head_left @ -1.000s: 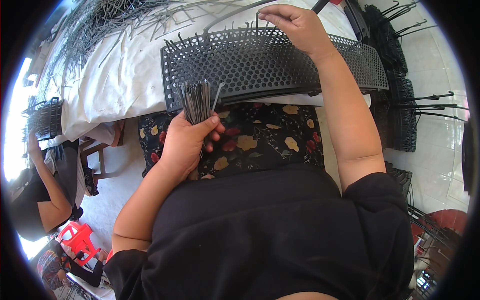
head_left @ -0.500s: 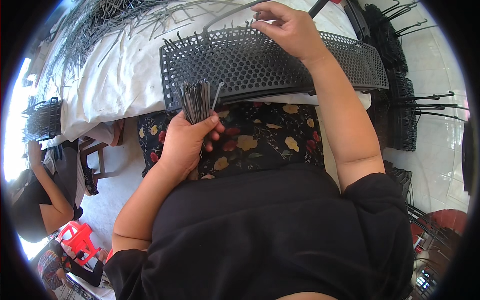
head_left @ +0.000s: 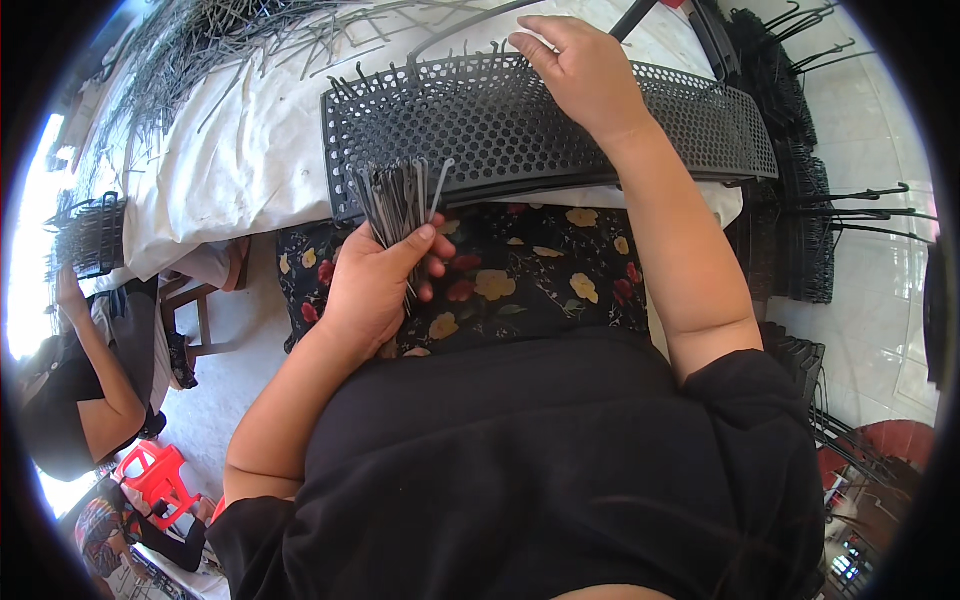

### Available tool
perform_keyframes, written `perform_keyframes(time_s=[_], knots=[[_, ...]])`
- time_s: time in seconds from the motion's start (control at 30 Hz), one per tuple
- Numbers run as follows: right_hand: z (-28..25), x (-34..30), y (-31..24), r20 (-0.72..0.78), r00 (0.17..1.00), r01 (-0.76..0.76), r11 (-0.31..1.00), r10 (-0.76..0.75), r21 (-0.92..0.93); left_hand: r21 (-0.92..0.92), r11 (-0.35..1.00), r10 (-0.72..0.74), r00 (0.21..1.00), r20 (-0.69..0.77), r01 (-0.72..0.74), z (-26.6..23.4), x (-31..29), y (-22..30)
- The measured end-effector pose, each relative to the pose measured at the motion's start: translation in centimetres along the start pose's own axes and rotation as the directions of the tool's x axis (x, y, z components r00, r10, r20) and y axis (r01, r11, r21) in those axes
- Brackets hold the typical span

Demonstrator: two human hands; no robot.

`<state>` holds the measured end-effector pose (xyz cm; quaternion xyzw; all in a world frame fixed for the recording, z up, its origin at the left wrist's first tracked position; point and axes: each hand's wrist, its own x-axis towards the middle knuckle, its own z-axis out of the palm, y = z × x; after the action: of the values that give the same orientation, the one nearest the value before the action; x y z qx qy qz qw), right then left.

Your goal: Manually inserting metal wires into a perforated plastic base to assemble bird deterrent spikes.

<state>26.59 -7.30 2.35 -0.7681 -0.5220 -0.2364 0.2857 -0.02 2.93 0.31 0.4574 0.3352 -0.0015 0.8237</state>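
Note:
My left hand (head_left: 377, 280) is wrapped round a bundle of thin dark metal hooks (head_left: 398, 195). Their ends fan upward, and one hook leans out to the right, apart from the others. Over the far edge of a black perforated metal panel (head_left: 590, 135) hovers my right hand (head_left: 590, 75). Its thumb and fingers are apart, and I see nothing between them. Small hooks (head_left: 390, 75) stand in a row along the far left edge of the panel. The panel's near edge reaches past the table's front, above the floral cloth on my lap.
A white cloth (head_left: 235, 170) covers the table, with a tangled heap of loose metal rods (head_left: 190, 45) at the far left. Black racks with long hooks (head_left: 800, 210) are stacked at right. On the left, two other people sit near a red plastic stool (head_left: 158, 478).
My right hand's fingers have spread and drawn slightly away from the panel's far edge, where another small hook now shows. My left hand keeps its bundle, nearly still.

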Motion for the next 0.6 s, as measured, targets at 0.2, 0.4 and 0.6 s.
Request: perform_keyframes(time_s=[0.2, 0.4, 0.6], knots=[[-2.4, -2.5, -7.4, 0.201, 0.908, -0.416, 0.738, 0.367, 0.531, -0.012, 0.998, 0.069, 0.997, 0.023, -0.069, -0.1, -0.3, -0.3], [-3.5, -3.6, -9.1, 0.722, 0.667, -0.734, -0.005, 0.183, 0.679, -0.113, 0.994, 0.01, 0.987, 0.161, 0.009, 0.4, -0.8, 0.3], [-2.6, -5.3, -8.8, 0.699, 0.711, -0.7, -0.021, 0.079, 0.714, -0.205, 0.964, -0.102, 0.947, 0.306, 0.171, 0.2, -1.3, 0.8]])
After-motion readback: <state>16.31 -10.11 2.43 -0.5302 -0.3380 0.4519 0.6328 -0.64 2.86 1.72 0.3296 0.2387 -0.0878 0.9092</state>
